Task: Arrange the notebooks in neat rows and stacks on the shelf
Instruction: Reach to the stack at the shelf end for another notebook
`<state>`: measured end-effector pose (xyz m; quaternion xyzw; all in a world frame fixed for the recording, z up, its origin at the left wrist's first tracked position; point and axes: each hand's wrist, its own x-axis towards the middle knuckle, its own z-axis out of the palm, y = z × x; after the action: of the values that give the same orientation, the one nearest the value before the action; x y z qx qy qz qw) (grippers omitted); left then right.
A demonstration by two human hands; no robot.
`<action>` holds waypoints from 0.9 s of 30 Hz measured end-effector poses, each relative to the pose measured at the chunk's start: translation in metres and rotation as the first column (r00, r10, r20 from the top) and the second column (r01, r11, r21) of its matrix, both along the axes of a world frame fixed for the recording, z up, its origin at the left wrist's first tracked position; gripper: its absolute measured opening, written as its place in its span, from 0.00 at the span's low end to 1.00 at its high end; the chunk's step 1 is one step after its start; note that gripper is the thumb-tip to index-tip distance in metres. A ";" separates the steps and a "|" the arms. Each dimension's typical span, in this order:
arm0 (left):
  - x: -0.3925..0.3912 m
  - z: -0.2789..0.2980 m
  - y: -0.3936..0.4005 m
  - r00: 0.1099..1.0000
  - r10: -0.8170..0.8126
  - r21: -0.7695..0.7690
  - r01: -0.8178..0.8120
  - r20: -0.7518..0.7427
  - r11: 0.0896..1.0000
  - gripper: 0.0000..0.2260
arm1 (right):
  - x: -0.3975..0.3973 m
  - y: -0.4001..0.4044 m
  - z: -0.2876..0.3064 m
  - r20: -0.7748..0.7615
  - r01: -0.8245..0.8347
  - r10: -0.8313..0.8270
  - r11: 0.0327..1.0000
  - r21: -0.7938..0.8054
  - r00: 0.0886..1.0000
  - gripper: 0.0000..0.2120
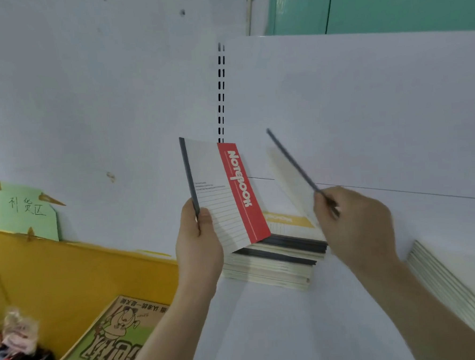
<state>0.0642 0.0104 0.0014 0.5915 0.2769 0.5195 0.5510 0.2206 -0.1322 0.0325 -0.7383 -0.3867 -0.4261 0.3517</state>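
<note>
My left hand [199,246] grips a notebook with a red band [226,191] by its dark spine, holding it upright above the white shelf [268,331]. My right hand [353,223] holds a second notebook [294,170] tilted edge-on, its dark spine pointing up and left. Below both, a stack of notebooks [280,260] lies on the shelf against the back panel, its top one showing a yellow band. A second, slanted pile of notebooks [454,280] sits at the right edge.
A slotted shelf upright [221,97] runs up the white back panel. Left of the shelf stand a yellow wall section [55,274], a green paper sign [27,212], a printed cardboard box [113,343] and some packaged goods [13,349].
</note>
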 end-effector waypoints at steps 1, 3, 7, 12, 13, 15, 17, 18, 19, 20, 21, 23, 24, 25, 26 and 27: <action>0.002 0.000 -0.004 0.999 -0.042 -0.008 0.042 0.015 0.999 0.11 | -0.013 0.003 -0.004 0.052 -0.032 0.031 0.999 0.012 0.998 0.07; 0.009 -0.001 -0.014 0.990 -0.139 -0.029 0.140 0.036 0.990 0.11 | -0.036 0.012 -0.020 0.172 -0.088 0.095 0.995 -0.048 0.981 0.10; 0.020 0.000 -0.034 0.922 -0.366 -0.096 0.379 0.124 0.921 0.11 | -0.055 0.026 -0.055 0.198 -0.130 0.165 0.975 -0.180 0.966 0.19; 0.030 -0.007 -0.049 0.850 -0.490 -0.076 0.511 0.191 0.857 0.11 | -0.054 0.007 -0.071 0.050 -0.203 0.233 0.920 -0.335 0.971 0.22; 0.032 -0.008 -0.054 0.841 -0.508 -0.072 0.527 0.186 0.847 0.11 | -0.055 0.001 -0.072 0.014 -0.219 0.239 0.909 -0.354 0.971 0.23; 0.038 -0.012 -0.063 0.836 -0.520 -0.071 0.538 0.175 0.840 0.10 | -0.057 -0.013 -0.071 -0.056 -0.253 0.251 0.896 -0.364 0.966 0.23; 0.045 -0.014 -0.073 0.845 -0.505 -0.058 0.521 0.174 0.851 0.10 | -0.054 -0.032 -0.072 -0.064 -0.248 0.242 0.901 -0.356 0.968 0.24; 0.047 -0.015 -0.079 0.854 -0.491 -0.034 0.503 0.170 0.863 0.09 | -0.049 -0.043 -0.073 -0.049 -0.215 0.211 0.917 -0.336 0.976 0.24; 0.050 -0.015 -0.085 0.860 -0.482 -0.007 0.490 0.168 0.872 0.09 | -0.043 -0.054 -0.074 -0.054 -0.165 0.156 0.944 -0.287 0.986 0.25; 0.053 -0.015 -0.092 0.862 -0.479 0.011 0.484 0.165 0.875 0.09 | -0.037 -0.066 -0.073 -0.098 -0.101 0.082 0.972 -0.212 0.992 0.26; 0.056 -0.016 -0.101 0.861 -0.483 0.024 0.486 0.161 0.874 0.09 | -0.031 -0.078 -0.072 -0.179 -0.040 0.016 0.990 -0.133 0.984 0.28; 0.062 -0.018 -0.122 0.853 -0.502 0.029 0.504 0.145 0.863 0.09 | -0.023 -0.101 -0.070 -0.360 0.027 -0.035 0.999 -0.028 0.932 0.30; 0.065 -0.018 -0.133 0.846 -0.515 0.028 0.516 0.138 0.856 0.09 | -0.020 -0.111 -0.070 -0.409 0.042 -0.039 0.999 -0.002 0.912 0.30; 0.068 -0.018 -0.145 0.838 -0.528 0.034 0.529 0.135 0.848 0.10 | -0.018 -0.122 -0.068 -0.433 0.055 -0.040 0.998 0.022 0.901 0.29; 0.071 -0.017 -0.157 0.830 -0.542 0.043 0.541 0.133 0.840 0.10 | -0.017 -0.134 -0.067 -0.446 0.065 -0.039 0.997 0.044 0.894 0.29; 0.074 -0.016 -0.170 0.818 -0.560 0.056 0.558 0.129 0.828 0.11 | -0.016 -0.147 -0.065 -0.458 0.077 -0.040 0.995 0.062 0.888 0.28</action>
<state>0.1385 -0.1591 -0.0150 0.6131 0.0480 0.3772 0.6925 0.2044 -0.2789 -0.0328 -0.8147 -0.2539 -0.2660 0.4482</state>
